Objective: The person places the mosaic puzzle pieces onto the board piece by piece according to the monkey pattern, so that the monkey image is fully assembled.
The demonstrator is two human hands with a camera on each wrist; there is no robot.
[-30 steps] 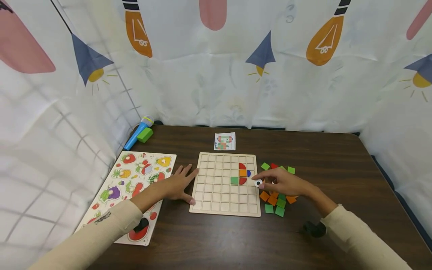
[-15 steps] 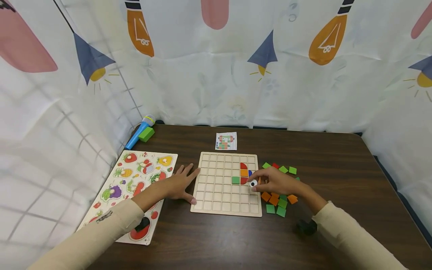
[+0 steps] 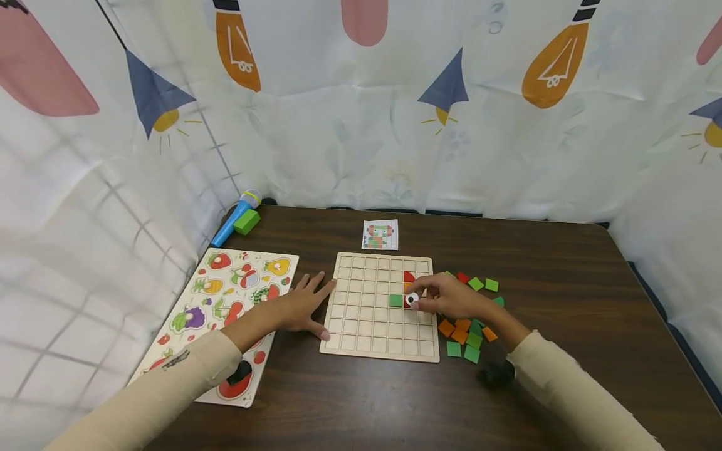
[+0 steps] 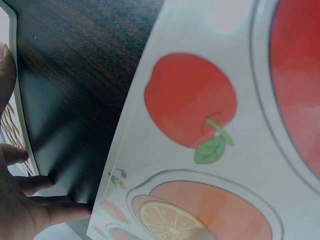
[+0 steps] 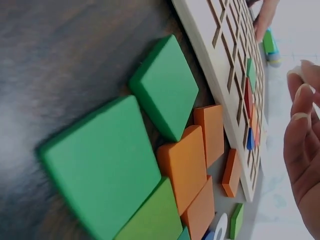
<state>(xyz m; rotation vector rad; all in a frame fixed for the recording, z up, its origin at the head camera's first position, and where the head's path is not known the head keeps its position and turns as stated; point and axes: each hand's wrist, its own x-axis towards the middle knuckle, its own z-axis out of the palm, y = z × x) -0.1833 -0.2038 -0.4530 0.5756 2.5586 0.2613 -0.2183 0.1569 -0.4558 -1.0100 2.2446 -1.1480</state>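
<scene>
A pale wooden grid board (image 3: 361, 319) lies on the dark table. My right hand (image 3: 448, 295) pinches a round white piece with a black dot, like an eye (image 3: 412, 299), over the board's right part. Below and beside it are a red half-round piece (image 3: 408, 275), a green square (image 3: 396, 300) and another red piece, partly hidden. The right wrist view also shows a blue piece (image 5: 250, 139) set in the board. My left hand (image 3: 299, 310) is spread, its fingers and thumb at the board's left edge.
Loose green squares (image 3: 472, 354) and orange squares (image 3: 459, 335) lie right of the board. A small printed pattern card (image 3: 380, 235) is behind it. At left are a fruit puzzle board (image 3: 225, 300), a green block (image 3: 247, 222) and a blue toy microphone (image 3: 231, 222).
My right hand has moved left with the eye piece, from the board's right edge to over the red half-round pieces. The left hand has stayed at the board's edge.
</scene>
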